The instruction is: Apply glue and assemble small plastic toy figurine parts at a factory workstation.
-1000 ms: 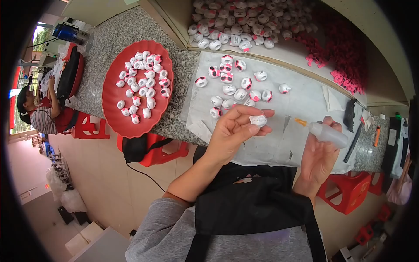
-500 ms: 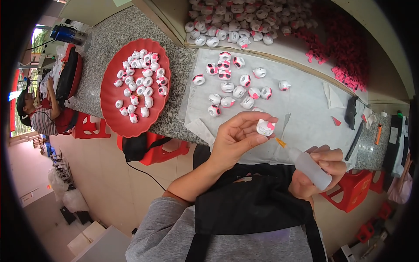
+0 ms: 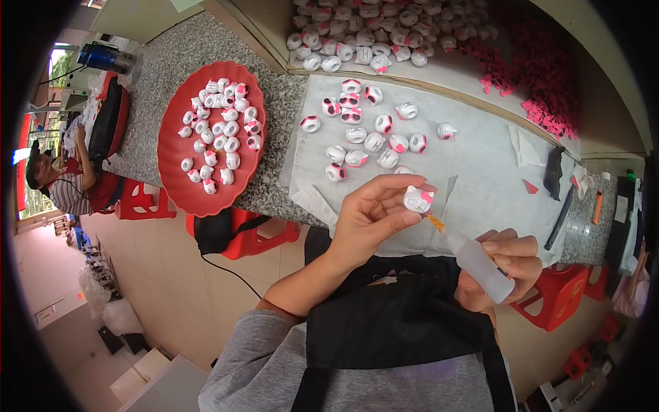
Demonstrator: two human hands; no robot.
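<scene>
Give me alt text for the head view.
A person's left hand pinches a small white-and-pink figure while the right hand points an orange-tipped bottle toward it. Similar figures lie on white paper and a red plate.

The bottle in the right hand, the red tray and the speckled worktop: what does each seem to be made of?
Bottle: probably soft plastic, matte; its walls look cloudy, translucent.
Red tray: likely moulded plastic, smooth; one even colour, fluted rim.
Speckled worktop: granite or an imitation, smooth-looking; mixed grey grains.
</scene>
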